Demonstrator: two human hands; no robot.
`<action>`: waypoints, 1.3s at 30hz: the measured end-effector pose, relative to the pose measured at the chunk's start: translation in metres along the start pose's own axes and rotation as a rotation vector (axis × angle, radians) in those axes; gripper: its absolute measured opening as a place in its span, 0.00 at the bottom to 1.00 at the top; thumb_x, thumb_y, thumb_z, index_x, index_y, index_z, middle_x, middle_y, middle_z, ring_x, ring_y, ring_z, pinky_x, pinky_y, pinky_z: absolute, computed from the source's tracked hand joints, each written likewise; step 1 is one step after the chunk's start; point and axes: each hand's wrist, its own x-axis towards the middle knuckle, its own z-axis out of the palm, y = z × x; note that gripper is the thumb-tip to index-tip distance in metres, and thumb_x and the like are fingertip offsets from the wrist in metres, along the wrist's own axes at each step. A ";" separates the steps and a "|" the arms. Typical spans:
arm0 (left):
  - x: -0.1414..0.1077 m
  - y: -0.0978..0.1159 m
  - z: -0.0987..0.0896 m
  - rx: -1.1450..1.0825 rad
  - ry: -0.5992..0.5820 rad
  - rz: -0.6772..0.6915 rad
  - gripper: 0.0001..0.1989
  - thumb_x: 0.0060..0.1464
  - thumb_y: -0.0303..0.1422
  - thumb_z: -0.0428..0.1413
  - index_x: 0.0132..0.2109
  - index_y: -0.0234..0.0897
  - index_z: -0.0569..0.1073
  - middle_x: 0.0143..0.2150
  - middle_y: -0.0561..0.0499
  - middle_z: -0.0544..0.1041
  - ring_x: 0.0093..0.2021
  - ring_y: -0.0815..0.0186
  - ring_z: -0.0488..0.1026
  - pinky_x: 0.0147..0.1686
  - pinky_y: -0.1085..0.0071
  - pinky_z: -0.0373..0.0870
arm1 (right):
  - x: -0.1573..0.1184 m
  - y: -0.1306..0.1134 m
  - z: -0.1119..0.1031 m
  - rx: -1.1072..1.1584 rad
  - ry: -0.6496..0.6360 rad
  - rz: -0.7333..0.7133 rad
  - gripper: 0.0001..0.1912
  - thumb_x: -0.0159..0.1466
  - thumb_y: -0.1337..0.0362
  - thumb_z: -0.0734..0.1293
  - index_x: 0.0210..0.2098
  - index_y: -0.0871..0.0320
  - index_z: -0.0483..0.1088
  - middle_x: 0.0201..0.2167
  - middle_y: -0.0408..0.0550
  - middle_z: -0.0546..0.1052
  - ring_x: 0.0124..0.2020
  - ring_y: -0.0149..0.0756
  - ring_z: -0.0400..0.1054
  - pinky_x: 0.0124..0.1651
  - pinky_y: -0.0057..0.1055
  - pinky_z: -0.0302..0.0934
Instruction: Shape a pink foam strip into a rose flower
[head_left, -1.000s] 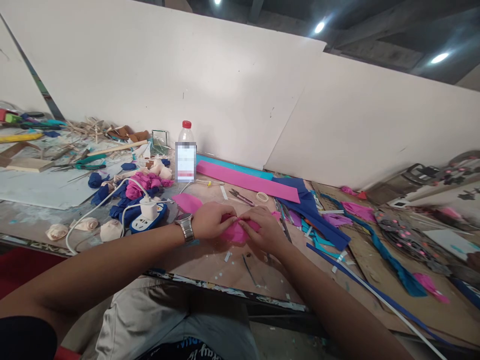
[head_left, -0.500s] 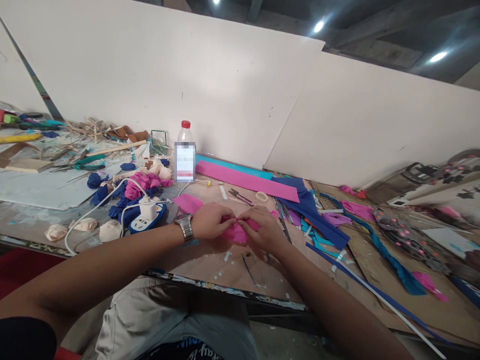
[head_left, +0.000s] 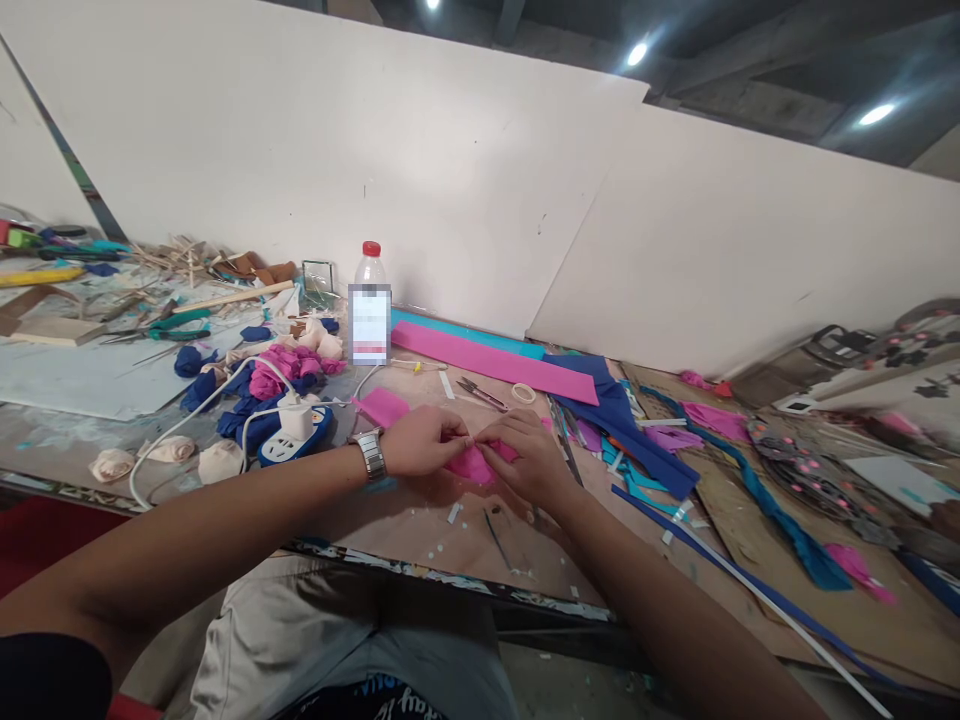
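Both my hands meet above the table, pinching a strip of bright pink crepe paper point(head_left: 472, 464) between thumbs and fingertips. My left hand point(head_left: 424, 440), with a metal-band watch point(head_left: 370, 455) on its wrist, is closed on the strip from the left. From the right, my right hand point(head_left: 529, 452) grips the same strip, its fingertips touching those of the left. One end of the pink paper sticks out behind my left hand. The exact fold between the fingertips is hidden. Just beyond my hands lie small dark scissors point(head_left: 481, 394) and a roll of tape point(head_left: 523, 392).
A red-capped bottle point(head_left: 371, 265) stands near the white board. To the left are a blue power strip point(head_left: 296, 440) with a looping white cable, crumpled paper flowers point(head_left: 281, 372) and pliers point(head_left: 176, 325). A long folded pink strip point(head_left: 495, 362) and dark blue paper point(head_left: 637, 425) lie behind and right.
The loose pink end behind my left hand has shifted slightly right and changed its angle. My fingers have moved a little on the strip; both hands stay in place.
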 end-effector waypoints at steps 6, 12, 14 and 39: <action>0.001 -0.001 0.000 0.013 0.016 0.025 0.16 0.61 0.41 0.51 0.35 0.37 0.77 0.29 0.53 0.76 0.29 0.69 0.68 0.29 0.71 0.56 | 0.001 -0.003 -0.002 0.010 -0.009 0.023 0.04 0.67 0.63 0.68 0.38 0.53 0.76 0.35 0.47 0.81 0.40 0.40 0.72 0.49 0.41 0.62; 0.001 -0.002 0.000 0.038 -0.004 0.018 0.12 0.58 0.39 0.54 0.35 0.36 0.77 0.29 0.53 0.77 0.30 0.69 0.69 0.29 0.71 0.57 | 0.000 -0.002 -0.001 0.025 0.007 0.039 0.06 0.67 0.65 0.67 0.37 0.52 0.77 0.34 0.47 0.81 0.40 0.40 0.72 0.49 0.43 0.64; 0.001 -0.002 0.001 0.035 -0.006 0.016 0.11 0.58 0.38 0.54 0.35 0.36 0.77 0.29 0.53 0.77 0.30 0.69 0.69 0.29 0.71 0.57 | 0.000 -0.002 -0.001 0.022 0.021 0.030 0.07 0.67 0.65 0.66 0.37 0.52 0.78 0.33 0.47 0.81 0.39 0.40 0.72 0.48 0.43 0.64; 0.000 -0.004 0.002 0.068 0.009 0.095 0.12 0.60 0.39 0.53 0.37 0.37 0.77 0.31 0.53 0.78 0.31 0.68 0.69 0.30 0.72 0.57 | 0.000 -0.002 -0.001 0.045 0.056 0.029 0.05 0.66 0.63 0.67 0.37 0.52 0.77 0.33 0.47 0.81 0.38 0.41 0.72 0.48 0.44 0.64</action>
